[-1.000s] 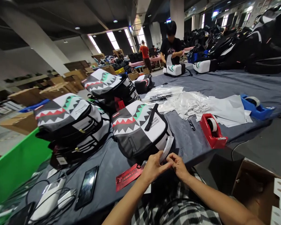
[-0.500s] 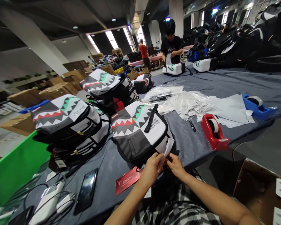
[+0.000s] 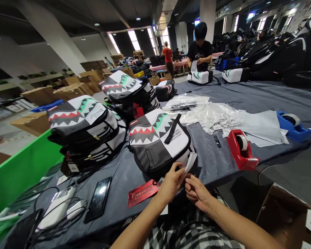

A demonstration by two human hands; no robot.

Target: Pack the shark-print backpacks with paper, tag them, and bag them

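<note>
A shark-mouth backpack [image 3: 151, 152] in grey and white lies on the table in front of me. At its near right corner a folded white strip [image 3: 191, 162] sticks up; whether it is paper or fabric I cannot tell. My left hand [image 3: 173, 182] pinches the lower end of this strip, close against the bag's side. Just right of it, my right hand [image 3: 198, 193] has its fingers curled and thumb pressed to the forefinger; anything between them is too small to see. Left of my left hand, a red printed hang tag [image 3: 143, 193] lies flat on the cloth.
A red tape dispenser [image 3: 242, 150] and a blue one [image 3: 295, 126] stand to the right, beside clear plastic bags [image 3: 217, 117]. More backpacks [image 3: 85, 128] are stacked left, behind a phone [image 3: 98, 199] and cabled power bank [image 3: 57, 207]. An open carton [image 3: 282, 214] sits below right. Across the table, a person [image 3: 200, 48] handles a bag.
My right hand has drawn slightly down and away from my left hand, its fingers curling more. My left hand stays at the white strip. The whole view has shifted a little.
</note>
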